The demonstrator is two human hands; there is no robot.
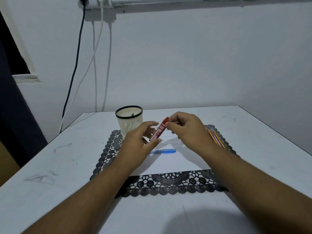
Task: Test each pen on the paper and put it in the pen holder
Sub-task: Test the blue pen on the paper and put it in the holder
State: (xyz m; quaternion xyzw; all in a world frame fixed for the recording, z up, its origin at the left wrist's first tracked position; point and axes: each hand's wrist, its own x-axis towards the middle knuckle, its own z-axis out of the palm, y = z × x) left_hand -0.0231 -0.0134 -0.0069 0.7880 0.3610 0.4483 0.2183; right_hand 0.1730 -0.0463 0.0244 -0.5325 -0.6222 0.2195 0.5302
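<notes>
Both hands hold a short red pen-like stick (158, 131) tilted above the white paper (170, 162). My left hand (140, 141) pinches its lower end between thumb and fingers. My right hand (185, 129) pinches the red top end. A blue pen (164, 151) lies flat on the paper below the hands. The cream pen holder (129, 121) with a black rim stands at the mat's far left corner, with something dark inside. A bundle of coloured pens (216, 138) lies on the mat's right side, partly behind my right wrist.
The paper rests on a black lace mat (168, 184) on a scuffed white table (50, 174) against a white wall. Cables (76, 65) hang down the wall at the left. The table's left and right edges fall away to either side.
</notes>
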